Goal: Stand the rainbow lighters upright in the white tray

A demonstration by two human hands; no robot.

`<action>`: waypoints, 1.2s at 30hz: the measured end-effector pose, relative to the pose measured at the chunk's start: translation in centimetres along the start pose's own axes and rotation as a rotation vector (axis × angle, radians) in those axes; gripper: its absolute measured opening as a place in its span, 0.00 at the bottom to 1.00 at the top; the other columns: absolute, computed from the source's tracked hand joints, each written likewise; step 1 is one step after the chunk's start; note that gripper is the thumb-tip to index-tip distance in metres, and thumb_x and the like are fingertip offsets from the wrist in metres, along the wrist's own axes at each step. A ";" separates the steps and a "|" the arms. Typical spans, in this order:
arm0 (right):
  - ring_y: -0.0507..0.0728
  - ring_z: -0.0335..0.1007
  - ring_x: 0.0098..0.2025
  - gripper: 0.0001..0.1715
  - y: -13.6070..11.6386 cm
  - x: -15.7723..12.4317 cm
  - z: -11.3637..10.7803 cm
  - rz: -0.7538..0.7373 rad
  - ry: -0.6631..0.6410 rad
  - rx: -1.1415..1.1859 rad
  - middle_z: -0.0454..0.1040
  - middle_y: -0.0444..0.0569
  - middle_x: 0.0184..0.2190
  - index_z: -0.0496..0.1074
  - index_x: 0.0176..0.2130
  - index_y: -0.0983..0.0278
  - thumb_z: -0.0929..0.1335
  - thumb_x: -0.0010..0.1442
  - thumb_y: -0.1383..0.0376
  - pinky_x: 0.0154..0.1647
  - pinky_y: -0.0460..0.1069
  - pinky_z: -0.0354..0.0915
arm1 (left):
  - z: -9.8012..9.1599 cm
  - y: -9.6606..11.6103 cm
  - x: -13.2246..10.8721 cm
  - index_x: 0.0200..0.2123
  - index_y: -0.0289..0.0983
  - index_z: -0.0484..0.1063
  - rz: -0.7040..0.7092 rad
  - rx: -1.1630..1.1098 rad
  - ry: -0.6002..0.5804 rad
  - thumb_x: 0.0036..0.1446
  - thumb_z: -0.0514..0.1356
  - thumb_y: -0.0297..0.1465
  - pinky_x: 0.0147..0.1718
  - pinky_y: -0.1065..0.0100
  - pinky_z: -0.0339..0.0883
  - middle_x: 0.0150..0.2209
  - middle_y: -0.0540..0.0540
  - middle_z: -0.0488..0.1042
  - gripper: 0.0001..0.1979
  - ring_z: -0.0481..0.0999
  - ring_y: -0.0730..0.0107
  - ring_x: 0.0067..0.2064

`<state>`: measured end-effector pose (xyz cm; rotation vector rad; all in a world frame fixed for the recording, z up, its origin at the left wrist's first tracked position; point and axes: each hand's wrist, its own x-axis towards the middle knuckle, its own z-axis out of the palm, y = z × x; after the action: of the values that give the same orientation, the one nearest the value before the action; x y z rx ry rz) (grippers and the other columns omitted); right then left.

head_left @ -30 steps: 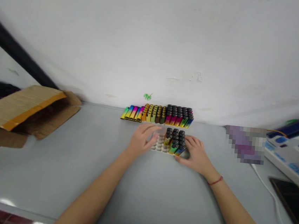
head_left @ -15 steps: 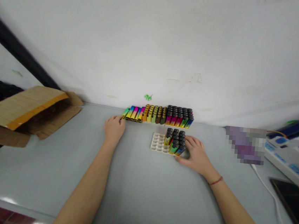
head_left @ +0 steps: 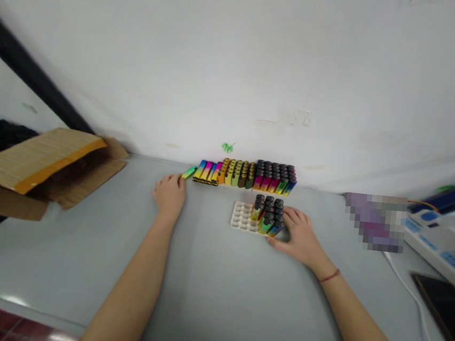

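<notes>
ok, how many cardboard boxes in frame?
1. The cardboard box lies on its side at the table's far left edge, well left of the left hand. None seems hidden.

The left hand (head_left: 170, 193) is off the white tray (head_left: 243, 217) now: a second ago it hovers over the tray's empty sockets in the middle of the frame, then it swings out to the left end of the row of lighters (head_left: 247, 174) along the wall. Now its fingertips pinch a green lighter (head_left: 189, 173), and that one is pulled away from the row's left end, angled, with a small gap opening between it and the next lighter. The tray's empty sockets, covered before, are in plain sight.
</notes>
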<state>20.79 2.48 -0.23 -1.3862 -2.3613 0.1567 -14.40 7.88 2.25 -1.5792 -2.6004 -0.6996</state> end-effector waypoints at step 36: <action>0.71 0.64 0.55 0.36 -0.3 0.1 -0.2 -0.010 0.015 0.020 0.72 0.61 0.53 0.68 0.56 0.64 0.71 0.53 0.50 0.56 0.65 0.59 | 0.8 7.7 -6.7 0.38 0.41 0.62 -0.101 -1.552 -0.412 0.53 0.64 0.43 0.21 0.75 0.58 0.24 0.57 0.64 0.18 0.62 0.80 0.20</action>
<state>20.62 2.40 0.09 -1.3613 -2.3476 0.1659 -4.49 5.54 2.72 -1.7660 -2.1841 -3.1342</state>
